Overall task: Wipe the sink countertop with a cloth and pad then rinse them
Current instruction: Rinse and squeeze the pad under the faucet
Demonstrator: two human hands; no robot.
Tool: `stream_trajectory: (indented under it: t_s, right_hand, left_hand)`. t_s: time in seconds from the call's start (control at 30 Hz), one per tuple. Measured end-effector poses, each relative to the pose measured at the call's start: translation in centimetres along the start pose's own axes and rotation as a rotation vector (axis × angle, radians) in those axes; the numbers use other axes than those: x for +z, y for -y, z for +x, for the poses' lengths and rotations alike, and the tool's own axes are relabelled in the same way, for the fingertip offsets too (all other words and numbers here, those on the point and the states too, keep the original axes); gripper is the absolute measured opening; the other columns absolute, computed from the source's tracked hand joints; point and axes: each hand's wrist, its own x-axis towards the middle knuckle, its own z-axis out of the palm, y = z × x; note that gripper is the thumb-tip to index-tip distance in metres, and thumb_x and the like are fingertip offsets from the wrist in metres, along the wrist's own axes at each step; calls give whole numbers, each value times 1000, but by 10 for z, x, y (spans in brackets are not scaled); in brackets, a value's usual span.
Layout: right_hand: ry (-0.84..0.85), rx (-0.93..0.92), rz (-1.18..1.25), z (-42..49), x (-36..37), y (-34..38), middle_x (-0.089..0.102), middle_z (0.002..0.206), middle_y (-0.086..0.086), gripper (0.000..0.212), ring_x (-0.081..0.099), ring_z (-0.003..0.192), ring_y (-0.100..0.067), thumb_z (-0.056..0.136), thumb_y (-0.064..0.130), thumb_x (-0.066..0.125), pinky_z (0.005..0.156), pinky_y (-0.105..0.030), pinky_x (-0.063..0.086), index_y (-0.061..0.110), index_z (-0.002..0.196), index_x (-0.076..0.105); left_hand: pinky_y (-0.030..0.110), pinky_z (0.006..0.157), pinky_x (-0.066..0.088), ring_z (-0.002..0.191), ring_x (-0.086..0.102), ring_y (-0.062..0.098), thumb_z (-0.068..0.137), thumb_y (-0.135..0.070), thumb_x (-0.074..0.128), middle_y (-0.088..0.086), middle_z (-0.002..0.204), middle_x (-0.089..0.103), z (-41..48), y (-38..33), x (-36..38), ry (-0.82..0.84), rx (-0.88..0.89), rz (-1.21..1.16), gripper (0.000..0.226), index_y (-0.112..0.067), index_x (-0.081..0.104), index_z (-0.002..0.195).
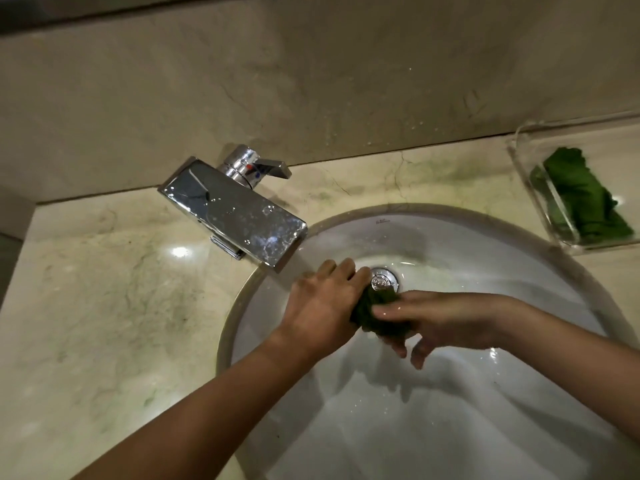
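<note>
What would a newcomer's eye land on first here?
The left hand and right hand hold a dark green pad over the white oval sink basin, by its chrome drain. A wet rectangular chrome faucet stands behind-left on the beige marble countertop; at far right a clear plastic tray holds a green cloth.

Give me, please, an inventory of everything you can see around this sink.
countertop: 1, beige marble, around the basin
wall panel: 1, beige, behind the countertop
sink basin: 1, white, set in the countertop, wet
faucet: 1, chrome, back left of the basin, spout over its rim
drain stopper: 1, chrome, basin bottom
clear tray: 1, transparent, on the countertop at right
green cloth: 1, green, lying in the tray
dark green pad: 1, over the drain, between both hands
left hand: 1, grips the pad
right hand: 1, holds the pad's other side
</note>
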Motion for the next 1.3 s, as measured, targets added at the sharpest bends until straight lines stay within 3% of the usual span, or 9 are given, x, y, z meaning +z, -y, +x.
stream_trajectory:
  t_s: [0.23,0.37,0.53,0.67,0.77,0.83,0.97,1.1,1.3]
  right_hand:
    - [236,76,276,9,10,-18,52,71,-4,35,55,63,-19,65,38,76,57,-26,47,13,78,55]
    - [77,166,-28,9,28,-9,32,56,2,28,30,46,-11,78,22,62,45,-20,25,23,58,43]
    - [-374,136,-681,14,45,-8,40,54,7,32,37,47,-10,75,26,63,45,-21,28,20,55,38]
    - [-710,-20,-1338,27,35,-12,58,78,-5,28,60,80,-28,83,33,52,53,-25,27,19,61,42]
    - [-727,-246,-1726,38,13,-14,54,47,-3,32,51,41,-22,40,26,80,51,-18,0,19,43,49]
    - [-777,-340,-1799,42,0,-12,38,31,2,51,27,27,-17,13,16,77,59,-16,-4,20,33,30]
    - [-706,-565,-1945,42,-11,-2,36,32,5,46,30,28,-14,28,7,73,49,-14,10,22,37,30]
    - [-733,-760,-2067,40,-23,3,46,41,1,22,42,34,-17,63,7,53,41,-19,28,17,44,48]
    - [-825,-825,-2041,39,-17,12,47,43,-3,17,43,36,-19,60,7,58,41,-21,29,14,47,49]
  left_hand:
    - [31,62,47,95,60,23,88,-18,53,4,111,64,0,2,-15,-147,420,72,30,-17,46,117]
    - [24,42,31,57,58,18,83,-7,56,1,70,62,-4,3,-9,-110,606,195,9,-12,60,88]
    - [17,46,9,38,52,19,53,-15,68,0,47,55,-5,-14,-7,243,397,259,18,-18,50,57]
    - [25,65,32,93,63,28,87,-20,48,6,100,65,10,-28,-1,566,-28,117,5,-20,51,83]
    - [29,71,41,89,60,30,86,-24,50,2,79,57,17,-22,15,700,-304,-182,22,-14,42,68]
    - [30,66,43,70,52,32,80,-15,55,1,60,43,17,-20,21,753,-448,-479,32,-14,36,55]
    - [25,48,17,44,24,15,76,-2,57,-1,49,30,13,-26,18,755,-704,-980,38,-17,32,52]
    - [20,43,15,36,22,10,79,-2,56,-7,41,28,16,-28,13,778,-748,-1141,41,-19,29,53]
    - [19,41,16,38,21,10,79,-2,55,-5,46,26,16,-25,6,758,-755,-1213,39,-21,29,58]
